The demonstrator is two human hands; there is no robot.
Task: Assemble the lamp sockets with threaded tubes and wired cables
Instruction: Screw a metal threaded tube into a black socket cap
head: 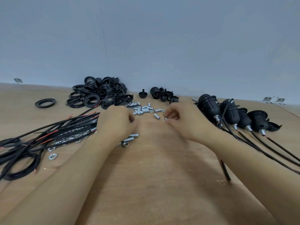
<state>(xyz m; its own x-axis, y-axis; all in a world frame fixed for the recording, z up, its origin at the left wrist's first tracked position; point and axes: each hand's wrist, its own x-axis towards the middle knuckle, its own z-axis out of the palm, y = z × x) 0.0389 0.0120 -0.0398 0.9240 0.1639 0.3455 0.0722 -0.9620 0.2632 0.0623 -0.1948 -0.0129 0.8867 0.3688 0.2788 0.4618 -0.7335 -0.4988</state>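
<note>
The right hand (174, 116) pinches a short threaded tube (165, 118) between thumb and fingertips, just above the desk (159, 168). The left hand (116, 122) lies curled, knuckles up, beside the cable bundle (48, 135); something small shows at its fingertips, but I cannot tell whether it grips a cable end or only rests there.

The likeliest slip is the tube itself: it is small, smooth-looking metal held only at its tip, so a loose pinch would drop it among the loose tubes (142, 109) or send it rolling. If a frayed red wire tip catches the tube's mouth, threading a cable could stall. The left forearm also lies close to scattered nuts (53, 156) and could sweep them off.

The tubes are silvery, ribbed with thread, and lie in a heap between the hands, near the far edge. Finished sockets (230, 114), black and ribbed with tubes and cables fitted, lie in a row to the right. Black caps and rings (97, 93) are piled at the back left.
</note>
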